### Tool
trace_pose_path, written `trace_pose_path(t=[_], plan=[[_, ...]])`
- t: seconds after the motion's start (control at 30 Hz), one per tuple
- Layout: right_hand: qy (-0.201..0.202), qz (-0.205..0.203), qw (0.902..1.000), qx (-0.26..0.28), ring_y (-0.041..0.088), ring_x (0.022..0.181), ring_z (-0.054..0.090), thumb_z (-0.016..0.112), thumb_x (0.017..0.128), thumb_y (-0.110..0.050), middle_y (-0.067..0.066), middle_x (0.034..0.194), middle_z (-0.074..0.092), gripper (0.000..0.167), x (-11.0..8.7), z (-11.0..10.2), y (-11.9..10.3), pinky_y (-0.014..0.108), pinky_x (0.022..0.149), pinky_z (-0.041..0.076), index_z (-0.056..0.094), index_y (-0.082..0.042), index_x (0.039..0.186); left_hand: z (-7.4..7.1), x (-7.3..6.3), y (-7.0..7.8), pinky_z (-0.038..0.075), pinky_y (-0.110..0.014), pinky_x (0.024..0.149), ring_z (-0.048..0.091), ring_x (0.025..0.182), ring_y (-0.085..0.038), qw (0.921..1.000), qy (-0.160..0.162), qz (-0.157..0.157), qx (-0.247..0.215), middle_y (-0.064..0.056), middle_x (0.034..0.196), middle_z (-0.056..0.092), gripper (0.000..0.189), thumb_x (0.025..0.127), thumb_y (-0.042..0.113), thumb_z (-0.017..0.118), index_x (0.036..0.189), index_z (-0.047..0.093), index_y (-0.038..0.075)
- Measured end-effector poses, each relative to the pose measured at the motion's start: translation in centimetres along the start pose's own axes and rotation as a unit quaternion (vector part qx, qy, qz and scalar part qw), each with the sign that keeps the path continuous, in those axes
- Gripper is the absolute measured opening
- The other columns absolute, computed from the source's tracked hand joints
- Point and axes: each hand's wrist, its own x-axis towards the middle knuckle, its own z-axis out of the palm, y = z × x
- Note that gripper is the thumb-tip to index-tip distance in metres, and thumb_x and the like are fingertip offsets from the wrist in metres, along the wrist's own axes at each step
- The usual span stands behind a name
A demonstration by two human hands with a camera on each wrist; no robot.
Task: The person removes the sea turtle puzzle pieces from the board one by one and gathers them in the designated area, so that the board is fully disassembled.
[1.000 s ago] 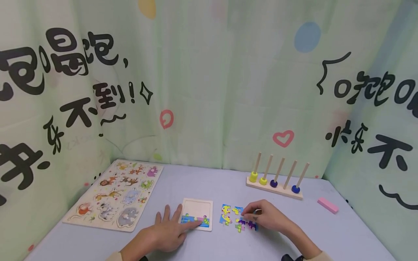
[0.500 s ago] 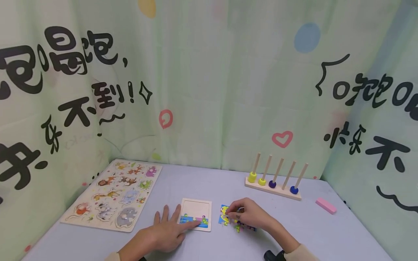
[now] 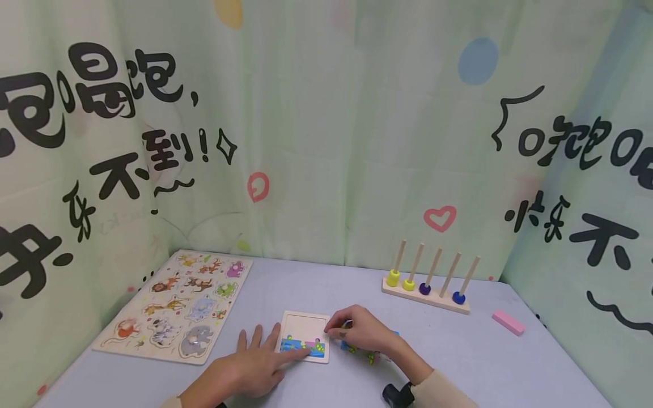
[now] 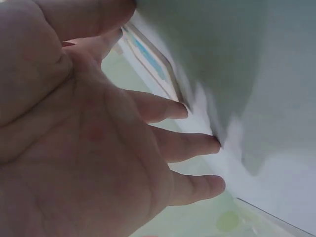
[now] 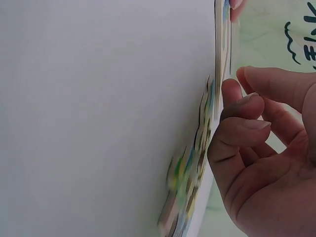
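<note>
1. extending from beige sleeves (image 3: 441, 391), two bare hands occupy the near side of the pale table (image 3: 306, 283); a black device (image 3: 399, 395) is worn at the right wrist.
2. left hand (image 3: 252, 367): fingers straight and spread, thumb apart; the index finger reaches across the frame of the tray and rests on the assembled pieces, while the middle finger lies beside the tray's left edge.
3. right hand (image 3: 361, 328): fingers bent, tips gathered close to one another at the tray's right edge; whether a piece is pinched between them, or whether they touch the rim, cannot be told.
4. loose puzzle pieces (image 3: 371, 358): lying on the table beneath and around the right hand, largely hidden by it in the head view; the right wrist view shows them nearly edge-on, just beside the tray.
5. wooden puzzle tray (image 3: 305, 324): flat on the table between the hands, its near part filled with assembled pieces (image 3: 292, 343) in blue, pink and green, its far part showing bare wood.
6. animal board (image 3: 138, 309): flat at the left, bearing an elephant, a zebra, a lion and other animals.
7. pink block (image 3: 508, 322): at the right.
8. peg rack (image 3: 427, 300): near the back, five upright pegs; yellow rings on the two leftmost, dark blue on the third and fifth.
9. pale green curtain (image 3: 306, 141): behind everything, with black lettering.
</note>
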Motion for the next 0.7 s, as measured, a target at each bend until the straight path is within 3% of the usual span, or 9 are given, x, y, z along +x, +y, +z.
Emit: trace_pose_path(t=[0.17,0.3,0.7], plan=[[-0.004,-0.010,0.9999,0.004,0.009,0.087,0.060,0.073,0.099,-0.011,0.000,0.100,0.078,0.008,1.4,1.0,-0.8,0.021,0.075,0.051,0.081,-0.012,0.099,1.7,1.1,-1.5,0.008,-0.087,0.119,0.014,0.159,-0.061,0.9998,-0.009,0.009,0.014,-0.022,0.177,0.019,0.055,0.104,0.051,0.059,0.150,0.037,0.070],[-0.010,-0.012,0.9999,0.004,0.010,0.086,0.059,0.074,0.098,-0.012,-0.001,0.100,0.078,0.008,2.7,2.0,-1.5,0.021,0.075,0.050,0.082,-0.013,0.100,2.3,1.5,-1.9,0.008,-0.087,0.118,0.013,0.160,-0.060,0.9994,-0.013,-0.001,0.032,-0.019,0.178,0.017,0.060,0.101,0.057,0.061,0.153,0.033,0.069],[-0.066,-0.010,0.9977,0.012,0.010,0.080,0.059,0.074,0.100,-0.014,-0.002,0.102,0.078,0.010,5.0,3.8,-3.4,0.020,0.067,0.050,0.083,-0.015,0.101,1.3,0.5,-1.1,0.006,-0.085,0.121,0.010,0.162,-0.056,0.9978,-0.049,-0.021,0.038,-0.012,0.180,0.014,0.064,0.098,0.060,0.063,0.154,0.033,0.068]])
